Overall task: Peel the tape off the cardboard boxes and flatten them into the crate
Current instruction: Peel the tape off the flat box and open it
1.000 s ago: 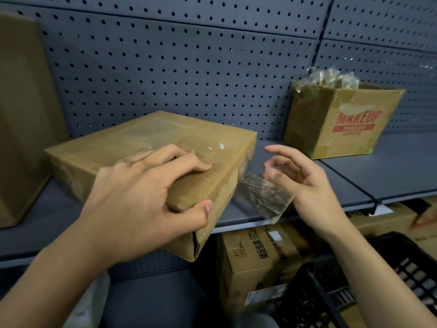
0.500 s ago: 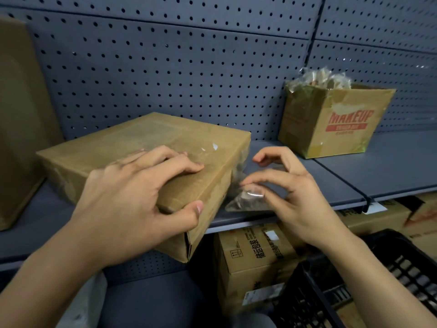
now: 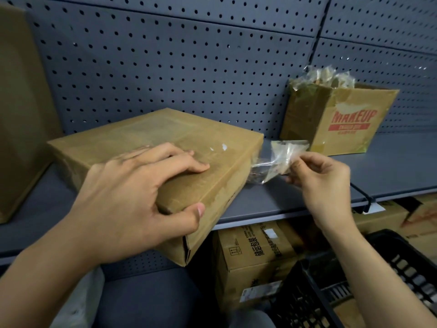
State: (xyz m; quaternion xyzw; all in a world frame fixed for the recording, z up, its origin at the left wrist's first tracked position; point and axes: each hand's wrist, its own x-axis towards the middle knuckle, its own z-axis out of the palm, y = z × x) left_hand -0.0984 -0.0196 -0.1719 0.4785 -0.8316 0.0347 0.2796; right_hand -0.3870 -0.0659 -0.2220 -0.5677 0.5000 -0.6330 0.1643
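Tape [image 3: 281, 157] clear, crumpled, half-peeled off box [image 3: 165, 143].

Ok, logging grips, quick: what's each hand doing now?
Left hand: grips the flat box.
Right hand: pinches the clear tape.

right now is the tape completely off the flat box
No, the clear tape pinched by the right hand reaches to the right side of the flat box, where it looks attached.

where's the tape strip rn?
Head view, right of centre: tape strip pinched by the right hand, trailing from the flat box, left of the MAKEUP box.
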